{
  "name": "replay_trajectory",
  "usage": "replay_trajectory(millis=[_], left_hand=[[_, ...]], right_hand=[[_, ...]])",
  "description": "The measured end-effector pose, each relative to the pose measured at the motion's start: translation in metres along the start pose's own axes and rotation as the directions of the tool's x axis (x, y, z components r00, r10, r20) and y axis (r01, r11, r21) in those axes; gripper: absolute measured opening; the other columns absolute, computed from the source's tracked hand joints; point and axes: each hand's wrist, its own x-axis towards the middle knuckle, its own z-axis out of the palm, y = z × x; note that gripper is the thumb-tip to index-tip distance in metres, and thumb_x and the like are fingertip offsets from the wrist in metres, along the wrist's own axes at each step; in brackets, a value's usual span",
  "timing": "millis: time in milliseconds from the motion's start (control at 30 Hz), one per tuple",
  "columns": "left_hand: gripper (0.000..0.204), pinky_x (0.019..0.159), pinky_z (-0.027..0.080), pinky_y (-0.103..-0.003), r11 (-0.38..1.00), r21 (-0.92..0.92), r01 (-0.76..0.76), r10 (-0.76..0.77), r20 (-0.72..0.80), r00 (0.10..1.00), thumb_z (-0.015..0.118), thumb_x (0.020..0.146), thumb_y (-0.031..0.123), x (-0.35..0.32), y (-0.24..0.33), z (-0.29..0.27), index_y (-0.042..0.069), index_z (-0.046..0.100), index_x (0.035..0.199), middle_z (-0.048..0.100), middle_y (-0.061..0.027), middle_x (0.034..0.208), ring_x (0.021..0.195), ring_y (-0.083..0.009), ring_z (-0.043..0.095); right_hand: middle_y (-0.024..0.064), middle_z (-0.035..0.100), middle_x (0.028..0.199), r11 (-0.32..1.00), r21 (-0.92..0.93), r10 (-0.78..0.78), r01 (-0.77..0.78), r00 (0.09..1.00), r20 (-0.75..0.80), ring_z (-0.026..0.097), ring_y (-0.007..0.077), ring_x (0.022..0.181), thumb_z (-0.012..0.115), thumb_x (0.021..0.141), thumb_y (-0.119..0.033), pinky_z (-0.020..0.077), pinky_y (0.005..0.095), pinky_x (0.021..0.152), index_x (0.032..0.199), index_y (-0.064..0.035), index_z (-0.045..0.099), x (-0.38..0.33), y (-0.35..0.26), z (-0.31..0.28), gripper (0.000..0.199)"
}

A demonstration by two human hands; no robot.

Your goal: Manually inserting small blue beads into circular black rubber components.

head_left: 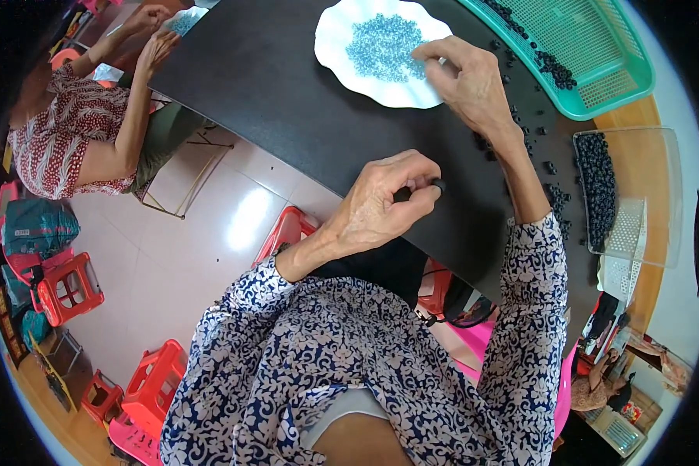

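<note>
Over the dark table's near edge, my left hand [384,198] is closed, pinching a small black round part [439,186] between thumb and fingers. My right hand [470,81] reaches to the right rim of a white scalloped plate [334,46], its thumb and fingertips brought together. Whatever those fingertips hold, if anything, is too small to make out. In the middle of the plate lies a heap of tiny clear bluish pieces [384,46].
A green mesh basket [598,46] and a clear box [652,194] of black parts [596,182] stand at the right. Loose black parts [550,167] scatter across the dark table [272,85]. A co-worker [85,132] sits at far left; red stools [68,291] stand on the floor.
</note>
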Motion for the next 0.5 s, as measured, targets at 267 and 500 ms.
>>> replay_trajectory(millis=[267,500], left_hand=[[0.014,0.055,0.038,-0.027,0.998,0.04,-0.05,0.049,0.025,0.998,0.064,0.085,0.007,-0.007,0.002,-0.011,-0.001,0.06,0.096,0.053,-0.0059,0.078,0.064,-0.0114,0.049],[0.016,0.056,0.04,-0.028,0.995,0.061,-0.083,0.083,0.004,0.997,0.064,0.085,0.008,-0.02,0.002,-0.023,-0.001,0.06,0.097,0.054,-0.0077,0.078,0.065,-0.0144,0.052]], right_hand=[[0.0043,0.063,0.08,0.985,-0.094,-0.145,0.145,0.989,-0.002,0.051,0.0129,0.059,0.061,0.084,-0.008,0.0436,0.0299,0.059,0.094,-0.0072,0.071,0.005,-0.004,0.008,0.015],[0.0051,0.064,0.082,0.999,-0.007,-0.037,0.037,0.999,0.026,0.053,0.0162,0.063,0.062,0.085,-0.01,0.046,0.03,0.062,0.095,-0.0077,0.073,0.007,-0.031,0.002,0.015]])
